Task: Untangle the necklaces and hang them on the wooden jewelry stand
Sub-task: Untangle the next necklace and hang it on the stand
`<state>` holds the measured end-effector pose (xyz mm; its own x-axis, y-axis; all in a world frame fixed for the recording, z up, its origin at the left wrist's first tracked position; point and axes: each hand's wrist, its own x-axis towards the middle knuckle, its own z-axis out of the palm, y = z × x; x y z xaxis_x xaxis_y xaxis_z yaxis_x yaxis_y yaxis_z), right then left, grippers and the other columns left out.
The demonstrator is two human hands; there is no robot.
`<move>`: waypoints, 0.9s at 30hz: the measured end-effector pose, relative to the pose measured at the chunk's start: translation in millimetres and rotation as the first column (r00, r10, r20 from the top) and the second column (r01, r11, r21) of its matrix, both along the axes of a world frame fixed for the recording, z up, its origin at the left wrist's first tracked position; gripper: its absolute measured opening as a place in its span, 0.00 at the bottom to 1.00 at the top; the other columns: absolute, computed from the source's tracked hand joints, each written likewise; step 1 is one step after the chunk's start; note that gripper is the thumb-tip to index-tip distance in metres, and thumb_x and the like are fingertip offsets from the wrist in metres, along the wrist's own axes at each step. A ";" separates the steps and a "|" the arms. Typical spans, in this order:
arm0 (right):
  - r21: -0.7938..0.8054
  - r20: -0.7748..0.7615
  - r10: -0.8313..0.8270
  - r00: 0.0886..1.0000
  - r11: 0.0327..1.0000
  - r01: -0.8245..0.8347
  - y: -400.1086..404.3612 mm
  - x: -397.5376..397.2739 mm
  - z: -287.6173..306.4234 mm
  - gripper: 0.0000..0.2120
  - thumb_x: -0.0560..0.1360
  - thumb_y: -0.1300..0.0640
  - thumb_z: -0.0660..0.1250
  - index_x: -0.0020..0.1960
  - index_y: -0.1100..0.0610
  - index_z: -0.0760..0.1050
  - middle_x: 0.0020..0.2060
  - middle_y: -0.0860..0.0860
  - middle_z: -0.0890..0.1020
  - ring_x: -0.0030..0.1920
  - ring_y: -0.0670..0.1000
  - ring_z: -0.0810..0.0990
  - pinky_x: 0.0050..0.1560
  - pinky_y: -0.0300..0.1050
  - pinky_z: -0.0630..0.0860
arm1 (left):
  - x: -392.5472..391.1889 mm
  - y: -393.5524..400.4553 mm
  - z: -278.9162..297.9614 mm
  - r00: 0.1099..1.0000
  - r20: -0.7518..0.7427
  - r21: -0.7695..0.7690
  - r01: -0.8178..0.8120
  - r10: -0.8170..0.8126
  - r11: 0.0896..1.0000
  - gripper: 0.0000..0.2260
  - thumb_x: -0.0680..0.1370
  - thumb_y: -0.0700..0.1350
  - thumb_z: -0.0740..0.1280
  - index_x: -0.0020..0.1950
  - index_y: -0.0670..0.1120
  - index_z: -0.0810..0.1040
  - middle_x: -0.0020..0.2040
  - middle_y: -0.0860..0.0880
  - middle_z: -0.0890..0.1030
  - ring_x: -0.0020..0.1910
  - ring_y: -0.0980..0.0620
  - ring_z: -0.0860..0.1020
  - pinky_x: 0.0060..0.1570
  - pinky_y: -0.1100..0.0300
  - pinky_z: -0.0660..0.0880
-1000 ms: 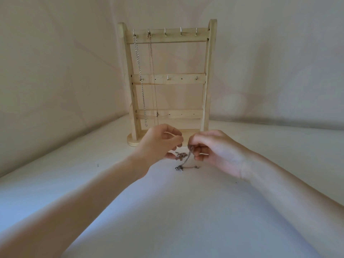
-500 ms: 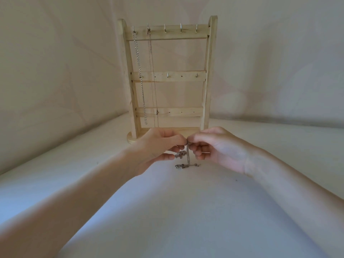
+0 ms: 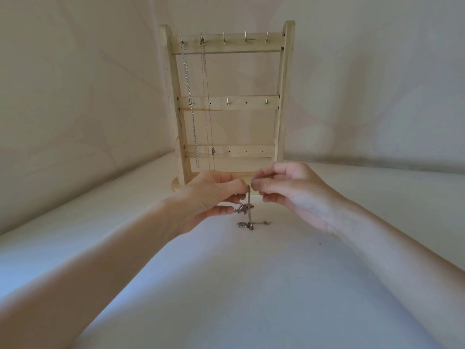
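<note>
A wooden jewelry stand (image 3: 286, 96) rises at the back of the white surface. A thick silver chain (image 3: 190, 104) hangs from its first top hook and a thin necklace (image 3: 207, 102) from the second. In front of the stand, my left hand (image 3: 208, 197) pinches a tangled silver chain (image 3: 247, 210) at its top and lower down. The chain's clasp end trails on the surface. My right hand (image 3: 289, 190) sits just right of the chain with fingers curled; its fingertips are close to the chain, and contact is unclear.
Three top hooks (image 3: 245, 37) on the stand are bare, as are the middle-bar hooks. A pale cloth backdrop (image 3: 377, 84) rises behind the stand. The white surface (image 3: 239, 285) stretches toward me between my forearms.
Both hands rose slightly and drew the chain up, so it now hangs straighter from my left fingertips. My right fingertips have moved a little away from the left ones.
</note>
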<state>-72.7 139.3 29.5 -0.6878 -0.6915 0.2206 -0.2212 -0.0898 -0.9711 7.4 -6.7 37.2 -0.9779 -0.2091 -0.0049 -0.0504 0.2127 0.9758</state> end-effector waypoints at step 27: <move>0.193 -0.231 0.007 0.973 0.980 0.039 -1.9 7.7 1.7 0.16 0.69 0.71 0.66 0.46 0.52 0.70 0.43 0.49 0.72 0.35 0.48 0.73 0.43 0.41 0.69 | -4.2 7.0 -14.8 1.000 0.003 0.184 -0.026 0.026 0.983 0.10 0.72 0.35 0.67 0.32 0.44 0.72 0.35 0.45 0.75 0.33 0.53 0.73 0.29 0.66 0.72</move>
<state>-64.9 137.3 31.2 -0.6457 -0.7263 0.2355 -0.4397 0.1016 -0.8924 3.2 0.3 22.5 -0.9721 -0.2298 -0.0466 -0.0544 0.0278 0.9981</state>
